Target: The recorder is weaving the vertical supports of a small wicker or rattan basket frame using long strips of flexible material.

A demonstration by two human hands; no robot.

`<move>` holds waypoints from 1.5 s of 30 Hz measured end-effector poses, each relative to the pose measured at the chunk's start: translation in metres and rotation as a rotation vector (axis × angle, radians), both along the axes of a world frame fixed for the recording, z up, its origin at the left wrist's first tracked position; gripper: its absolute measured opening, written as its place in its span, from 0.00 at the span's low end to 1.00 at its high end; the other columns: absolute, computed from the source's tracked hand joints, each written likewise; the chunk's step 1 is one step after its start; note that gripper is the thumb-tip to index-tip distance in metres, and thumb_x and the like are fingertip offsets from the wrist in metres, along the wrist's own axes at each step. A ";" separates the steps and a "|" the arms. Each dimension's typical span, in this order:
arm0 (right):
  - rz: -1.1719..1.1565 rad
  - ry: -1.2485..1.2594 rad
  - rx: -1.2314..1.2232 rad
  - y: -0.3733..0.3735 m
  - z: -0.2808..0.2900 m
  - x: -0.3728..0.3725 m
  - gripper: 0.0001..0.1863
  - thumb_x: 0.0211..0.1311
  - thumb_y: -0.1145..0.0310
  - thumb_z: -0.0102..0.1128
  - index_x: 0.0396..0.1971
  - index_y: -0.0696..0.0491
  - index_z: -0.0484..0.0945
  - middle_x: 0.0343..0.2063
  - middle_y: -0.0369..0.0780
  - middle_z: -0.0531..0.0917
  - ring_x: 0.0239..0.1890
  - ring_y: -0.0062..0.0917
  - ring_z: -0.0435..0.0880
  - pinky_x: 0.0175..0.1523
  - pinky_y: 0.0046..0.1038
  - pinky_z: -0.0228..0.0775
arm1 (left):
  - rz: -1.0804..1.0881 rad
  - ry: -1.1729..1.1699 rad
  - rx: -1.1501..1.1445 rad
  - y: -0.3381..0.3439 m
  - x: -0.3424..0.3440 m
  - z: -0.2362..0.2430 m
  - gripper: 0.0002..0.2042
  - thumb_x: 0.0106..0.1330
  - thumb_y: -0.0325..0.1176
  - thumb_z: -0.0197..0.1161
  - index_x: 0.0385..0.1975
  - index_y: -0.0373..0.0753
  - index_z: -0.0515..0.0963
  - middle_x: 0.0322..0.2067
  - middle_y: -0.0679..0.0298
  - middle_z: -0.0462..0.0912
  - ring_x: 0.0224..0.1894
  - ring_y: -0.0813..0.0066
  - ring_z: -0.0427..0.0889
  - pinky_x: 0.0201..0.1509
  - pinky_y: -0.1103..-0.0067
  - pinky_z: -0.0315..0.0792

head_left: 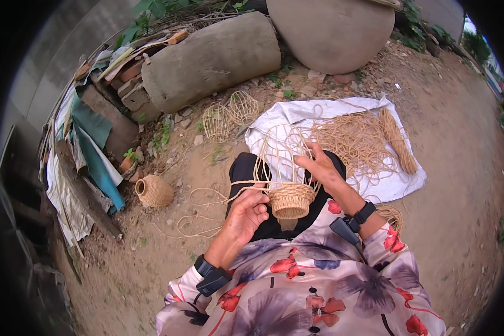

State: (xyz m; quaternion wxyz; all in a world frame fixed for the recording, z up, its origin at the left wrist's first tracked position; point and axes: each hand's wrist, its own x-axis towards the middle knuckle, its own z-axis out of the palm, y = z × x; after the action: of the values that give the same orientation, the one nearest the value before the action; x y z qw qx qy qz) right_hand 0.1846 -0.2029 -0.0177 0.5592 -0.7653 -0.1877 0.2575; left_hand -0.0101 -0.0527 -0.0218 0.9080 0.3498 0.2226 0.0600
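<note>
A partly woven basket (291,201) lies tilted between my knees, its round woven end toward me. Thin bare stakes (274,159) bow up and away from the woven band. My right hand (320,169) grips the basket's right side, thumb and fingers around the stakes just above the weaving. At the left edge of the band, my left hand (246,211) has its fingers curled, thumb and index finger at the tan cord (229,197). That cord leaves the basket to the left and loops down onto the ground. The left fingertips are partly hidden.
A white sack (414,182) beyond my knees bears a tangled cord heap (347,137) and a bundled cord hank (397,143). Two bare basket frames (217,122) stand near a concrete cylinder (213,61). A finished woven pot-shaped basket (155,191) lies on the left.
</note>
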 end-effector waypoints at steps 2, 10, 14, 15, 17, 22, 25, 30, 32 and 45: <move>-0.009 -0.002 0.007 -0.001 -0.002 0.001 0.42 0.50 0.48 0.62 0.63 0.53 0.59 0.51 0.49 0.73 0.48 0.33 0.76 0.33 0.28 0.72 | 0.018 -0.105 0.078 -0.006 0.009 0.018 0.15 0.65 0.31 0.59 0.50 0.36 0.72 0.34 0.65 0.80 0.26 0.80 0.79 0.30 0.82 0.76; 0.012 0.010 0.058 -0.002 -0.005 0.000 0.46 0.47 0.47 0.63 0.62 0.60 0.60 0.51 0.51 0.73 0.45 0.33 0.79 0.37 0.30 0.76 | -0.032 0.044 0.468 0.008 0.032 0.014 0.06 0.66 0.34 0.61 0.32 0.37 0.76 0.25 0.69 0.79 0.25 0.85 0.77 0.26 0.88 0.74; 0.006 0.024 0.056 -0.001 -0.008 0.001 0.45 0.47 0.48 0.64 0.62 0.60 0.60 0.51 0.51 0.73 0.45 0.33 0.80 0.37 0.31 0.76 | 0.078 0.090 1.329 0.002 0.047 0.008 0.08 0.57 0.34 0.65 0.30 0.38 0.75 0.24 0.59 0.81 0.22 0.67 0.81 0.25 0.75 0.74; -0.004 0.026 0.087 -0.001 -0.008 0.000 0.44 0.48 0.49 0.64 0.60 0.60 0.61 0.50 0.50 0.73 0.45 0.33 0.79 0.37 0.31 0.76 | 0.185 -0.002 1.695 -0.001 0.052 0.010 0.09 0.54 0.34 0.66 0.30 0.39 0.75 0.24 0.55 0.82 0.22 0.60 0.81 0.26 0.69 0.74; -0.014 0.026 0.116 -0.001 -0.006 -0.004 0.42 0.48 0.50 0.65 0.59 0.60 0.62 0.50 0.50 0.73 0.45 0.32 0.79 0.37 0.32 0.76 | 0.110 0.115 1.611 -0.005 0.061 0.016 0.09 0.53 0.33 0.64 0.33 0.41 0.76 0.24 0.51 0.81 0.24 0.52 0.81 0.30 0.63 0.73; -0.139 0.216 0.316 -0.005 -0.019 -0.009 0.37 0.49 0.53 0.64 0.55 0.57 0.63 0.48 0.47 0.74 0.48 0.31 0.76 0.36 0.33 0.74 | 0.079 0.212 1.750 -0.007 0.076 0.040 0.12 0.54 0.31 0.65 0.38 0.43 0.75 0.21 0.58 0.80 0.25 0.58 0.81 0.29 0.64 0.72; -0.128 0.216 0.268 -0.006 -0.013 -0.008 0.38 0.48 0.52 0.64 0.56 0.56 0.61 0.48 0.47 0.74 0.49 0.33 0.75 0.37 0.35 0.72 | 0.011 0.122 1.573 0.008 0.070 0.032 0.18 0.53 0.29 0.67 0.44 0.41 0.73 0.18 0.66 0.76 0.21 0.75 0.77 0.25 0.72 0.71; -0.114 0.206 0.230 -0.005 -0.010 -0.005 0.39 0.48 0.51 0.64 0.58 0.55 0.61 0.49 0.48 0.74 0.49 0.34 0.74 0.41 0.39 0.71 | 0.116 0.153 1.332 0.012 0.048 0.016 0.13 0.54 0.25 0.64 0.41 0.38 0.75 0.17 0.67 0.75 0.21 0.81 0.75 0.24 0.79 0.70; -0.157 0.175 0.191 -0.005 -0.011 -0.006 0.40 0.48 0.50 0.62 0.59 0.55 0.61 0.48 0.49 0.76 0.51 0.38 0.75 0.46 0.40 0.69 | 0.156 0.277 1.559 0.015 0.038 0.009 0.09 0.56 0.27 0.62 0.38 0.38 0.77 0.18 0.68 0.76 0.22 0.83 0.76 0.25 0.82 0.72; -0.095 -0.615 -0.115 -0.010 -0.015 0.011 0.24 0.60 0.52 0.52 0.44 0.60 0.75 0.36 0.54 0.81 0.40 0.46 0.81 0.46 0.41 0.70 | 0.071 -0.015 0.577 0.042 0.026 -0.014 0.10 0.65 0.37 0.64 0.39 0.38 0.80 0.30 0.71 0.80 0.24 0.88 0.75 0.27 0.89 0.74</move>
State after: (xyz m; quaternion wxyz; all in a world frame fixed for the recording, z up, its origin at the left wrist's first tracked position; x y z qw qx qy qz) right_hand 0.1958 -0.2126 -0.0330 0.4433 -0.8457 -0.2973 -0.0020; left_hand 0.0159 -0.0109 -0.0361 0.7700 0.5852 0.2015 0.1552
